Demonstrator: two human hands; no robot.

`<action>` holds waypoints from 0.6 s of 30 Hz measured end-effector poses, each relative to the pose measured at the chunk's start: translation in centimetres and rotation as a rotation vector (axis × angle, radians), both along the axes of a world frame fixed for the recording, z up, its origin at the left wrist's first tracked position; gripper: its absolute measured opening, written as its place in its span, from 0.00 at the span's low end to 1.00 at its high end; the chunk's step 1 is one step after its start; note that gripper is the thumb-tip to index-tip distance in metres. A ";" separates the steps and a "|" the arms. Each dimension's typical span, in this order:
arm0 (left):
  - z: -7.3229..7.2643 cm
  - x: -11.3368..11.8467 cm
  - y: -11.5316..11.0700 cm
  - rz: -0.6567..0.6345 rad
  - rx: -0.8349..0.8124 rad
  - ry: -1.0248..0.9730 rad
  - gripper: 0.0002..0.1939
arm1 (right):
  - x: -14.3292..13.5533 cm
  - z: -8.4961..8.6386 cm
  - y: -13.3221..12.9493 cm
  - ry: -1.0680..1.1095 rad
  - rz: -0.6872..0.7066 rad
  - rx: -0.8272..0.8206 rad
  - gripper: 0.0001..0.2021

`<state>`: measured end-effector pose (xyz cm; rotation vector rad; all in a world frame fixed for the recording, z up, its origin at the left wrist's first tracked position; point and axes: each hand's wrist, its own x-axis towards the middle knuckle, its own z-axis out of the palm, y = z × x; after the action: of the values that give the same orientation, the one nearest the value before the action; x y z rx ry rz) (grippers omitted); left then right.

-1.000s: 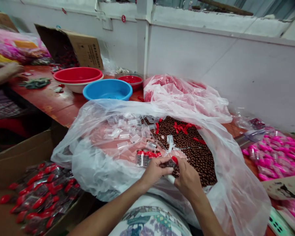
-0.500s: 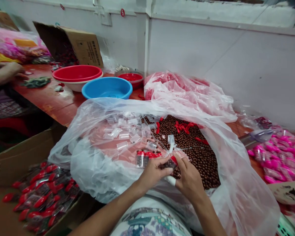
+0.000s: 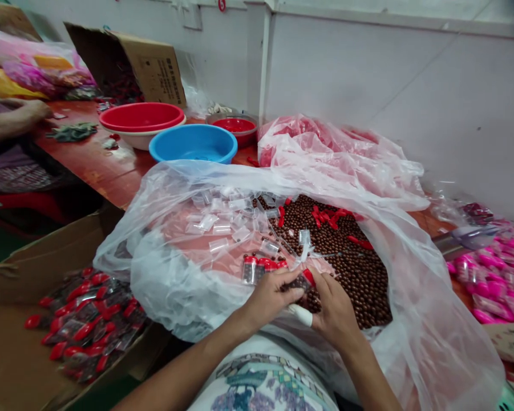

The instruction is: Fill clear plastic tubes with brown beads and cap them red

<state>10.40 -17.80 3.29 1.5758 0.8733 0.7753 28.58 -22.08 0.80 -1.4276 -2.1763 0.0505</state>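
Observation:
My left hand (image 3: 270,298) pinches a small clear container of brown beads (image 3: 298,283) from its left side. At the container's red cap (image 3: 308,278), the fingers of my right hand (image 3: 331,302) are closed on it; white tape wraps the right thumb. Both hands are over a spread clear plastic sheet (image 3: 166,291). Beyond them lie loose brown beads (image 3: 359,285), red caps (image 3: 325,217) and empty clear containers (image 3: 220,228). Several filled, red-capped containers (image 3: 250,270) stand just left of my hands.
An open carton (image 3: 8,331) with red-capped containers is at the lower left. Blue (image 3: 192,142) and red (image 3: 141,117) basins stand behind the sheet. Pink containers (image 3: 505,268) lie at the right. Another person's arm (image 3: 15,123) rests at the far left.
The view has shifted, so the surroundings appear slightly farther right and mostly higher. My hands still hold the same container, with the right thumb a little farther from it.

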 end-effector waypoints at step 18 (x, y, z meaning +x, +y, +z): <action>-1.8 0.2 0.6 -0.019 -0.516 -0.338 0.23 | -1.0 -0.4 0.3 0.185 0.002 -0.184 0.37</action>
<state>10.63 -17.25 1.48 0.9636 0.7328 0.7063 27.55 -21.75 0.39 -1.4575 -2.0636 0.3771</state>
